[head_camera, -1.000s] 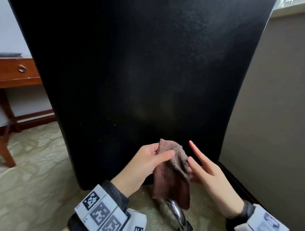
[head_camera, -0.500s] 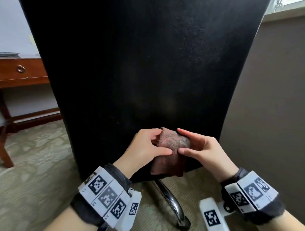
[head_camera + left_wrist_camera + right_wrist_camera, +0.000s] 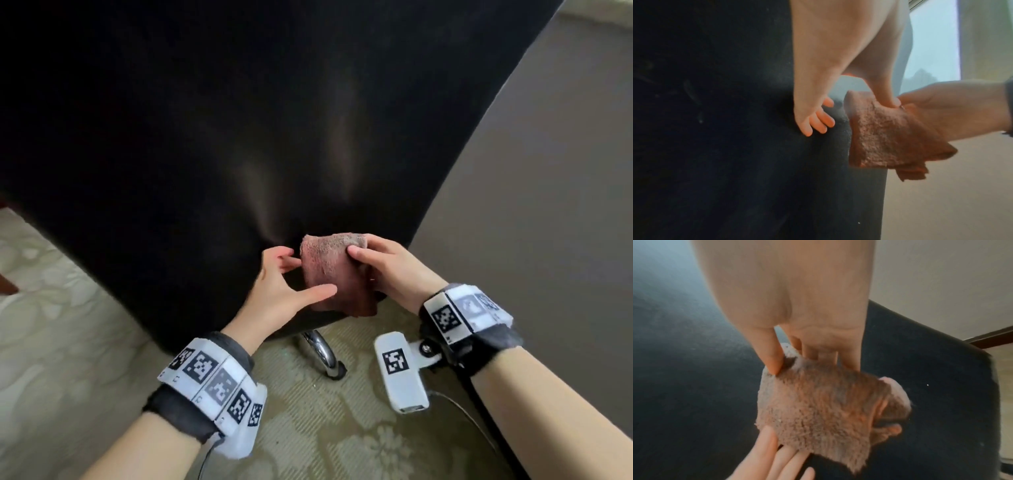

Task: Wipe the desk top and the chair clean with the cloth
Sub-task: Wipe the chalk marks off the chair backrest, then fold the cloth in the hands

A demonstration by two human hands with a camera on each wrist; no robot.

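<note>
The black chair back fills most of the head view. A folded reddish-brown cloth is held against its lower part. My right hand grips the cloth's top edge, thumb on the front and fingers behind it. My left hand is spread open just left of the cloth, its fingers touching the cloth's edge and its thumb stretched across the lower part. In the left wrist view the cloth hangs from the right hand beside the chair back. In the right wrist view the thumb presses into the cloth.
A chrome chair leg curves down to the patterned carpet below my hands. A plain wall stands close on the right. A dark wooden piece shows at the left edge. A window is behind the chair.
My right hand has taken hold of the cloth's top, and my left hand has released it and spread open. The view has tipped down; the desk has gone out of sight.
</note>
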